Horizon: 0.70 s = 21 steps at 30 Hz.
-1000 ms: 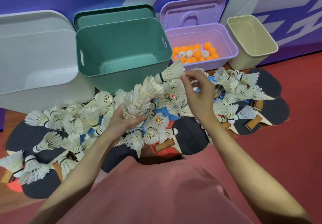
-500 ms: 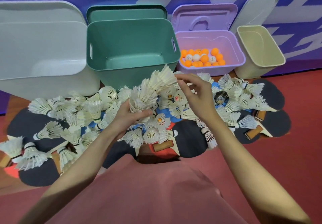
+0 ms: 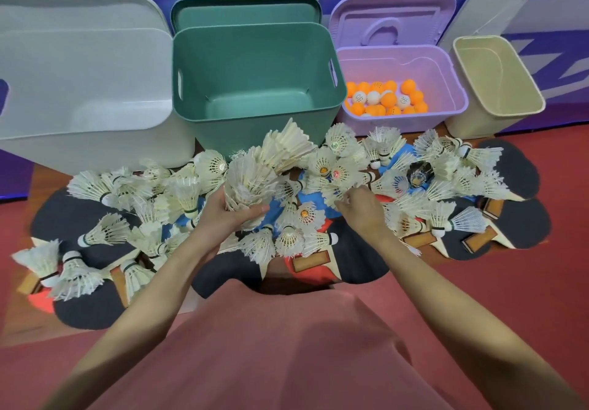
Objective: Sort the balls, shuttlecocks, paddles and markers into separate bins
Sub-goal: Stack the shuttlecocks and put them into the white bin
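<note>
- Left hand [image 3: 228,215]: fingers and thumb curled round the base of a stack [image 3: 267,167] of nested shuttlecocks, held tilted, top leaning toward the green bin [image 3: 258,87].
- Right hand [image 3: 360,207]: palm down among the loose shuttlecocks [image 3: 338,170] on the floor, fingertips curled into white feathers at the heap's middle; pinching one, by the look of it, though the exact bird cannot be told.
- Shuttlecocks spread in a wide band in front of the bins, lying over the paddles [image 3: 516,228], whose black and red faces and wooden handles show beneath and at both ends.
- Green bin just behind the stack, open, nothing visible inside; its lid propped behind.
- White bin [image 3: 83,84] at far left, purple bin [image 3: 408,68] to the right of the green, holding orange and white balls [image 3: 387,98]; beige bin [image 3: 497,81] at far right, nothing visible in it.
- Red floor [image 3: 526,314] round the pile; pink garment [image 3: 271,346] filling the near foreground.
- Against half a second ago: right hand down from the top of the stack to the heap, further right; the shuttlecock it held there now capping the stack; left hand gripping as before.
</note>
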Motion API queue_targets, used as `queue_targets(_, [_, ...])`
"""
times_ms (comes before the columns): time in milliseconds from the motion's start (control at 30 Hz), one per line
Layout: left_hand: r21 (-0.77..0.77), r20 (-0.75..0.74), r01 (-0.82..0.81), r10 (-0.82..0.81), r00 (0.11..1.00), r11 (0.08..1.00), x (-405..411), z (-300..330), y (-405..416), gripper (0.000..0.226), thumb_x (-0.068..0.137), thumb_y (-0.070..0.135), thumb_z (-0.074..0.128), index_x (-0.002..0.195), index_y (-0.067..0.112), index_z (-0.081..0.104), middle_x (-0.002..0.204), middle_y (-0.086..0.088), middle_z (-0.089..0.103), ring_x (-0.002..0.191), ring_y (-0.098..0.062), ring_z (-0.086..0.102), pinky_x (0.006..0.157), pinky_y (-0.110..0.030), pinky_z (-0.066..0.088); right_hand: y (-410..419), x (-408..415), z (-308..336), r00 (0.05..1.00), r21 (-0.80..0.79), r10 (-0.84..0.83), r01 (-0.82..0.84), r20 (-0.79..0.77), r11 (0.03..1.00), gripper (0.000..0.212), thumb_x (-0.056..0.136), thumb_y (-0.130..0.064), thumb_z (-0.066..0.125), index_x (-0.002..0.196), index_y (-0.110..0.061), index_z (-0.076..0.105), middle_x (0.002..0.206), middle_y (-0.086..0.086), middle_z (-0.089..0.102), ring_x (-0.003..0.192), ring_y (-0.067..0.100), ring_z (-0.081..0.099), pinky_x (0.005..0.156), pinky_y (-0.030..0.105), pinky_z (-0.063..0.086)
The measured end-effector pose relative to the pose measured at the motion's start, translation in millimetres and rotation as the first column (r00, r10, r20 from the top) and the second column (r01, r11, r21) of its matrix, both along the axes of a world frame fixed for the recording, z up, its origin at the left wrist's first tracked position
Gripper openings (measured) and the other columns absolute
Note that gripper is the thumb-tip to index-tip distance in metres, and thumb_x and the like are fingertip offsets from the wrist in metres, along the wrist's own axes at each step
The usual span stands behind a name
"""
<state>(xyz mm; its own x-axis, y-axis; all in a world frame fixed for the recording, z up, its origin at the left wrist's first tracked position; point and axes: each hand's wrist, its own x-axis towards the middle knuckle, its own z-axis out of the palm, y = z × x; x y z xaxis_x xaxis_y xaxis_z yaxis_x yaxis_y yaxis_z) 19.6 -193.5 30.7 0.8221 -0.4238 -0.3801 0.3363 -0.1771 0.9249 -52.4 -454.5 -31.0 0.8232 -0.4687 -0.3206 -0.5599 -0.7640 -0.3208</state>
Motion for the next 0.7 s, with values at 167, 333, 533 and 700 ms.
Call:
queue_targets(167, [0.020,0.003,-0.007,0.007,1.000,1.000,3.5,2.1,9.4,0.051,0.062,0.020,0.082,0.110,0.016,0.065,0.102,-0.001,0.073,0.096,-0.016,0.069,0.083,-0.030,0.055,-4.9,17.6,0.1,0.989,-0.042,-0.149,0.148,-0.005,0.988,0.029,0.086,-0.008,0.052,0.059,-0.008,0.041,0.065,0.009,0.046,0.066,0.028,0.052,0.055,0.029,0.034])
queue_targets(333, [0.053,0.031,-0.006,0.005,1.000,0.999,9.1,2.5,20.9,0.040,0.068,0.010,0.080,0.103,0.021,0.063,0.099,0.001,0.073,0.091,-0.014,0.070,0.074,-0.027,0.056,2.3,17.6,19.2,0.964,0.001,-0.192,0.195,0.185,0.981,0.035,0.082,-0.007,0.051,0.051,-0.010,0.036,0.049,0.003,0.036,0.050,0.023,0.040,0.042,0.026,0.023])
queue_targets(533, [0.071,0.031,0.016,-0.019,0.999,0.997,16.3,0.6,34.3,0.042,0.066,0.010,0.081,0.102,0.022,0.063,0.096,0.007,0.073,0.092,-0.010,0.069,0.077,-0.024,0.055,34.5,18.7,57.5,0.729,0.494,-0.422,0.133,0.539,0.859,0.029,0.093,-0.016,0.050,0.071,0.002,0.053,0.056,0.017,0.046,0.054,0.025,0.044,0.053,0.033,0.038])
queue_targets(700, [0.077,0.029,0.057,-0.060,0.998,0.995,22.7,-2.9,47.1,0.050,0.068,0.007,0.082,0.114,0.013,0.063,0.106,0.000,0.072,0.098,-0.014,0.068,0.083,-0.027,0.055,55.3,32.3,95.2,0.590,0.808,-0.685,0.089,0.428,0.582,0.026,0.096,-0.008,0.048,0.086,0.012,0.059,0.064,0.007,0.042,0.050,0.011,0.036,0.048,0.013,0.037])
